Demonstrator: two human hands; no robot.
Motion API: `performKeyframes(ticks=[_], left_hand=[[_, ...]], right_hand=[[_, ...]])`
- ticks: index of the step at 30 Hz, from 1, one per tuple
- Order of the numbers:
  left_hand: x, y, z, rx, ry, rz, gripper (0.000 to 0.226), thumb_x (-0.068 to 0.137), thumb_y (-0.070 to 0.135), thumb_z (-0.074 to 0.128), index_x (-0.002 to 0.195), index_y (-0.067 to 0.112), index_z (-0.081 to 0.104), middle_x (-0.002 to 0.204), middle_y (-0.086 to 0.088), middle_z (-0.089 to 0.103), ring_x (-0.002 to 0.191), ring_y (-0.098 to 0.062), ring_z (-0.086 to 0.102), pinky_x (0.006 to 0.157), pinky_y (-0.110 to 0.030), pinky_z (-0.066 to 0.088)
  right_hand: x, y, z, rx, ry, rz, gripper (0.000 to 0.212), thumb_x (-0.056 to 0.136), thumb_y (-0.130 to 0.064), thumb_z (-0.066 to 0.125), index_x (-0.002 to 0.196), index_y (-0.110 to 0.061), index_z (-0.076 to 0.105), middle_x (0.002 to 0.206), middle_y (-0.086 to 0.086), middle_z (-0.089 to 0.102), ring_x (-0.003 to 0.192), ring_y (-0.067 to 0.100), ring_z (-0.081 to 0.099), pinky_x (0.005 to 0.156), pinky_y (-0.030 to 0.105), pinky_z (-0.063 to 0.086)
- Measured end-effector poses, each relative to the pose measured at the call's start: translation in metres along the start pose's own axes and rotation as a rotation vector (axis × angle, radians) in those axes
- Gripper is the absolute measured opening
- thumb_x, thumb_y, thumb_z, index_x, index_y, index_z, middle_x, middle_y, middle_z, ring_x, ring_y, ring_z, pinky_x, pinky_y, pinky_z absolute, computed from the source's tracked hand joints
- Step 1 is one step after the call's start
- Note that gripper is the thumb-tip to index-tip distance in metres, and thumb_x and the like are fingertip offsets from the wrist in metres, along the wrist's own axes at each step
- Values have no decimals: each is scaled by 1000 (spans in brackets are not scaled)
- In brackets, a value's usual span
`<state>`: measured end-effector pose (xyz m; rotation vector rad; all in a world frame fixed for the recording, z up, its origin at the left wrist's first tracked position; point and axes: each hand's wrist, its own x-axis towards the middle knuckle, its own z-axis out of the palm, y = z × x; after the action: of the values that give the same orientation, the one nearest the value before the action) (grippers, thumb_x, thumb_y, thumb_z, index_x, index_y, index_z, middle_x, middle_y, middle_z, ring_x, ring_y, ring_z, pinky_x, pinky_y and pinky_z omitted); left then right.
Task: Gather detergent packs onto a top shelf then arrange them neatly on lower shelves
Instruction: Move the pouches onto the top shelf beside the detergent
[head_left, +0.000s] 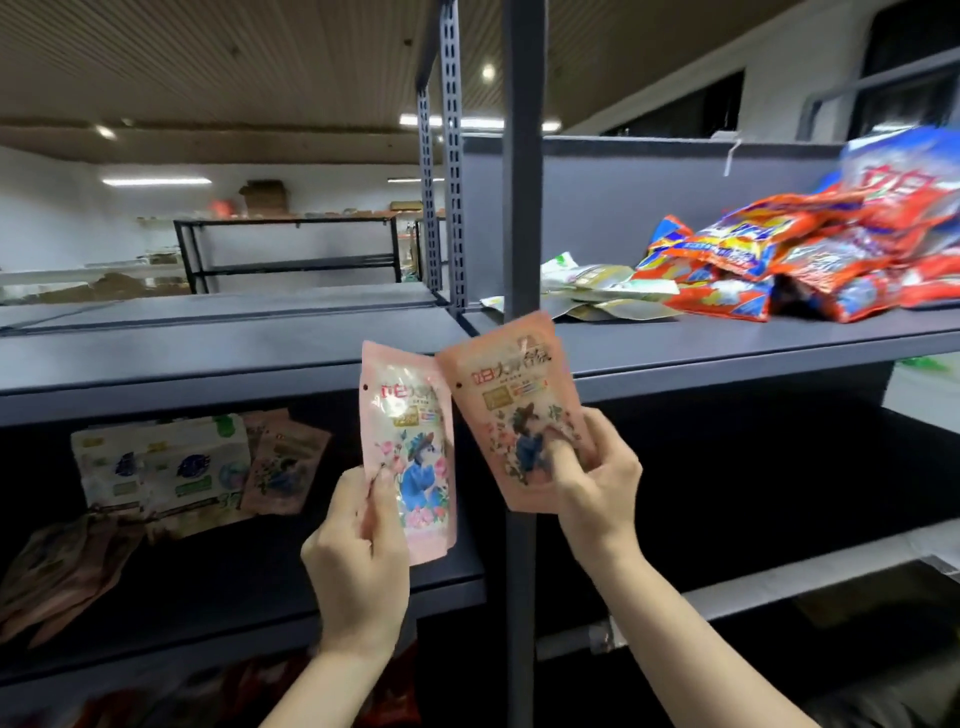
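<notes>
My left hand (358, 545) grips a pink detergent pouch (410, 441) by its lower left edge and holds it upright. My right hand (597, 478) grips a second, peach-pink pouch (511, 410), tilted left, in front of the dark upright post (522, 156). Both pouches are held in the air just below the top shelf (727, 348). On that shelf to the right lies a heap of red and blue detergent bags (810, 254) beside several pale green pouches (592, 291).
On the lower left shelf (311, 587) stand white-green pouches (161, 462) and pink pouches (283, 462), with more pink ones (57, 571) lying flat at the far left. Red packs (384, 696) show below. Another rack (291, 254) stands far behind.
</notes>
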<state>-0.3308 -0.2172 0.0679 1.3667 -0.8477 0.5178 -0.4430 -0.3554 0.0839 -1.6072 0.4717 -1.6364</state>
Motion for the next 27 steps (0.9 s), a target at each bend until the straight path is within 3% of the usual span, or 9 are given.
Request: performKeyframes(ticks=[3, 8, 11, 15, 17, 19, 21, 24, 27], left_hand=[[3, 27, 23, -52, 28, 28, 24, 92, 35, 47, 78, 18, 56, 64, 7, 59, 57, -9, 56, 47, -25, 44], [9, 71, 81, -125, 73, 102, 20, 93, 30, 49, 79, 19, 57, 64, 12, 59, 58, -2, 56, 49, -14, 40], [14, 91, 121, -126, 95, 129, 19, 93, 23, 51, 77, 14, 57, 57, 15, 54, 55, 3, 52, 51, -6, 35], [24, 108, 167, -76, 139, 173, 19, 93, 19, 54, 80, 9, 63, 62, 19, 54, 58, 8, 53, 54, -3, 35], [30, 112, 186, -21, 164, 214, 18, 93, 17, 56, 80, 7, 65, 63, 14, 55, 59, 5, 54, 54, -3, 36], [37, 113, 204, 27, 187, 222, 18, 92, 19, 56, 86, 7, 69, 68, 5, 65, 63, -6, 59, 57, -14, 44], [43, 114, 220, 79, 236, 230, 20, 90, 20, 58, 96, 9, 73, 82, -3, 73, 72, -15, 66, 63, -23, 48], [55, 111, 244, 281, 307, 339, 18, 86, 11, 64, 101, 11, 74, 87, -5, 74, 74, -22, 69, 61, -24, 46], [68, 100, 261, 490, 242, 410, 23, 81, 4, 68, 100, 17, 75, 83, -3, 73, 73, -26, 68, 59, -27, 47]], right_hand=[[32, -8, -29, 34, 88, -42, 14, 80, -16, 59, 83, -28, 66, 79, -9, 71, 71, 10, 69, 57, 25, 54], [101, -9, -73, 0, 170, -67, 18, 78, -19, 56, 82, -34, 65, 81, -15, 70, 80, 8, 68, 67, 32, 58], [145, 0, -100, -74, 149, -88, 15, 82, -20, 56, 91, -28, 65, 86, -14, 69, 86, 11, 67, 76, 40, 56], [192, 22, -126, -295, 151, -200, 21, 84, -26, 52, 101, -23, 64, 90, -6, 70, 84, 22, 65, 70, 34, 51], [209, 34, -134, -487, 161, -355, 23, 83, -17, 56, 103, -21, 67, 91, 3, 71, 82, 28, 62, 63, 30, 46], [225, 47, -142, -650, 76, -568, 22, 81, -6, 61, 97, -16, 72, 87, 6, 71, 85, 31, 63, 67, 33, 47], [241, 62, -149, -833, -146, -662, 24, 80, -5, 65, 93, -21, 77, 87, 5, 71, 96, 31, 62, 89, 44, 43], [254, 80, -157, -987, -552, -466, 27, 84, -21, 59, 103, -35, 73, 104, -9, 71, 113, 18, 53, 110, 43, 16], [261, 91, -163, -872, -646, -424, 29, 85, -24, 54, 103, -38, 72, 110, -13, 69, 113, 12, 51, 108, 37, 18]])
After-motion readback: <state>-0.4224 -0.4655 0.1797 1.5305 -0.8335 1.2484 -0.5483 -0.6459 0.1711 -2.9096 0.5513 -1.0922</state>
